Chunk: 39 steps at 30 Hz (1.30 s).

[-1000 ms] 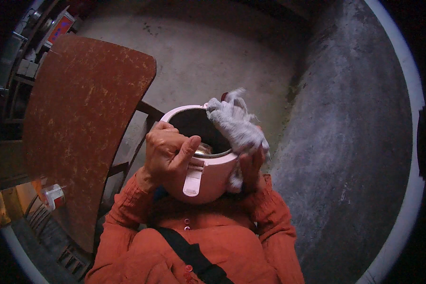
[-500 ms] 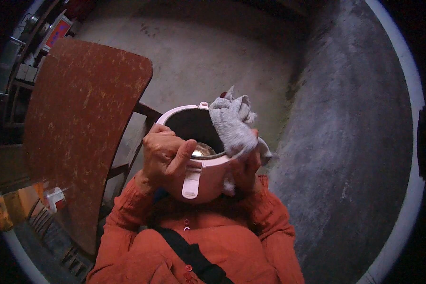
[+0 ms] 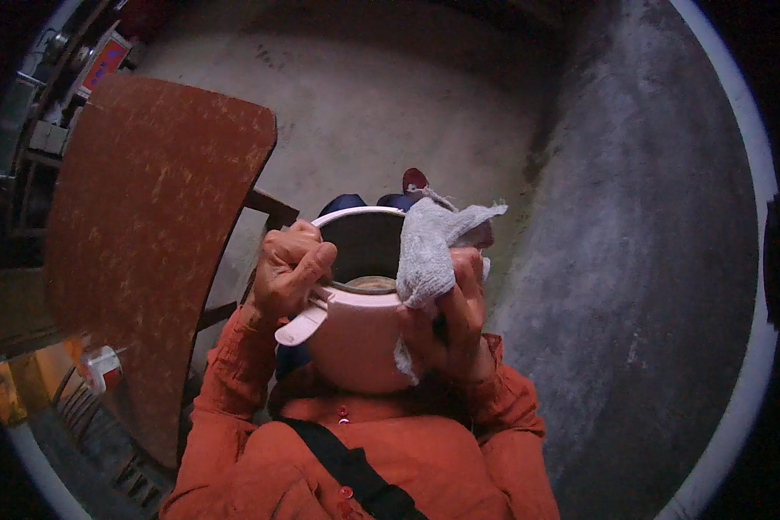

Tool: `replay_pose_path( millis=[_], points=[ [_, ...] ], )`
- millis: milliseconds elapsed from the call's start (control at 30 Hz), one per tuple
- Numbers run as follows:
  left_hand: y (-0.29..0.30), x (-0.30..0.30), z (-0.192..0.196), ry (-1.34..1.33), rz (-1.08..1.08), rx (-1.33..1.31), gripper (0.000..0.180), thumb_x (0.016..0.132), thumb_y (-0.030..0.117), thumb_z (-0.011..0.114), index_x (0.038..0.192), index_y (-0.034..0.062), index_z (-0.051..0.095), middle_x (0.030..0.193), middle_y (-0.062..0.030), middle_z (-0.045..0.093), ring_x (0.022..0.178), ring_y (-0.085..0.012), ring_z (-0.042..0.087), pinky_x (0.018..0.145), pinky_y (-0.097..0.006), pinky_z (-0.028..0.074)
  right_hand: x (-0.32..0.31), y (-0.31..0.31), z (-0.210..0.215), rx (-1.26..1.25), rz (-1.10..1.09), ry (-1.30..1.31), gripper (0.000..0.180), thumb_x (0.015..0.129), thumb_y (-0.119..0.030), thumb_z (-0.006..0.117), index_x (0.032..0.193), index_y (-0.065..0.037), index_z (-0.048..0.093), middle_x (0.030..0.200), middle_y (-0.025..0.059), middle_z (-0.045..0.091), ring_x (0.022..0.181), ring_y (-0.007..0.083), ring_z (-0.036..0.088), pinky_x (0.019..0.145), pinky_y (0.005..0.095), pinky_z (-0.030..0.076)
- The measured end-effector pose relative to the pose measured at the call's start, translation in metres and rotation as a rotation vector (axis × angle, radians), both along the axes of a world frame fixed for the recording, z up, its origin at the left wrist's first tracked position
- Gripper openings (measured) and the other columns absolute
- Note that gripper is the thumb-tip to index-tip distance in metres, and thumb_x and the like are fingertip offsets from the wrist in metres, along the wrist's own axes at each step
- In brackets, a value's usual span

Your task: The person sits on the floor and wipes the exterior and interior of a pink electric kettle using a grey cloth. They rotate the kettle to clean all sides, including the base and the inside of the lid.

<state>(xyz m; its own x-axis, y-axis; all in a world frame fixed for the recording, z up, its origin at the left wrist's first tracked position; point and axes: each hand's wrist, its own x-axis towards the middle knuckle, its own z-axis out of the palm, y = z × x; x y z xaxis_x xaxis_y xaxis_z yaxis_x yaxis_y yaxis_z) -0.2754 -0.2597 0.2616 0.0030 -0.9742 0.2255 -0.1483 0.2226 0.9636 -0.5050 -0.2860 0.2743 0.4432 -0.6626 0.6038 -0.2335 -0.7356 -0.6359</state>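
Observation:
I hold a pale pink round pot (image 3: 355,342) with a dark inside against my chest. My left hand (image 3: 288,270) grips its rim on the left, just above a small pink tab. My right hand (image 3: 446,316) presses a grey-white cloth (image 3: 429,247) over the pot's right rim, fingers wrapped down the outer wall. The cloth's loose corner sticks out to the right. My orange sleeves and a dark chest strap fill the lower part of the view.
A rust-brown tabletop (image 3: 143,251) on dark legs stands at my left. Bare concrete floor (image 3: 390,113) lies ahead, and a rough grey wall (image 3: 633,260) rises on the right. Shelves with small items (image 3: 69,78) show at the far left.
The pot has tipped its opening further away from me. The cloth has slid along the right rim, and my right hand has shifted lower on the pot's side.

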Motion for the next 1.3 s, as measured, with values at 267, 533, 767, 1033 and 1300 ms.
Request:
replay_pose_path(
  millis=[267,533,767,1033,1300],
  points=[
    [-0.013,0.035,0.02,0.188,-0.173,0.575,0.04,0.099,0.035,0.049,0.083,0.0035,0.068,0.078,-0.0075,0.064,0.076,-0.0164,0.058,0.071,-0.031,0.046,0.004,-0.022,-0.032,0.539,0.096,-0.376,0.038,0.084,-0.014,0.056,0.117,0.006,0.053,0.11,0.0156,0.05,0.099,0.0281,0.049,0.092,0.0367,0.038],
    [0.026,-0.034,0.067,-0.786,0.081,-0.12,0.056,0.092,0.048,0.055,0.126,0.0035,0.057,0.091,-0.0147,0.066,0.081,-0.0283,0.064,0.077,-0.035,0.049,0.011,0.0,-0.011,0.2,0.023,-0.095,0.041,0.085,-0.015,0.057,0.118,0.007,0.052,0.11,0.0168,0.052,0.1,0.0298,0.05,0.091,0.0412,0.04],
    [0.024,-0.05,0.039,-0.813,0.152,-0.214,0.045,0.09,0.05,0.056,0.088,0.0056,0.066,0.068,-0.0082,0.059,0.06,-0.0273,0.056,0.063,-0.038,0.043,0.003,-0.006,-0.041,0.411,0.089,-0.403,0.041,0.087,-0.024,0.059,0.119,0.004,0.056,0.115,0.018,0.058,0.105,0.034,0.053,0.092,0.0436,0.04],
    [0.002,-0.028,0.025,-0.387,0.168,-0.168,0.045,0.092,0.032,0.061,0.055,0.0068,0.054,0.051,-0.0089,0.048,0.048,-0.0264,0.048,0.06,-0.037,0.039,0.002,0.023,-0.065,0.435,-0.195,-0.418,0.059,0.088,-0.026,0.055,0.136,0.006,0.041,0.132,0.0176,0.051,0.123,0.031,0.049,0.106,0.0406,0.036],
    [0.001,-0.016,0.013,-0.324,0.09,-0.169,0.047,0.094,0.033,0.058,0.056,0.0055,0.055,0.05,-0.0078,0.047,0.047,-0.0237,0.043,0.062,-0.036,0.038,-0.001,-0.011,-0.073,0.156,0.056,-0.353,0.044,0.085,-0.021,0.058,0.12,0.005,0.051,0.116,0.0221,0.051,0.104,0.0388,0.051,0.093,0.0472,0.04]
  ],
)
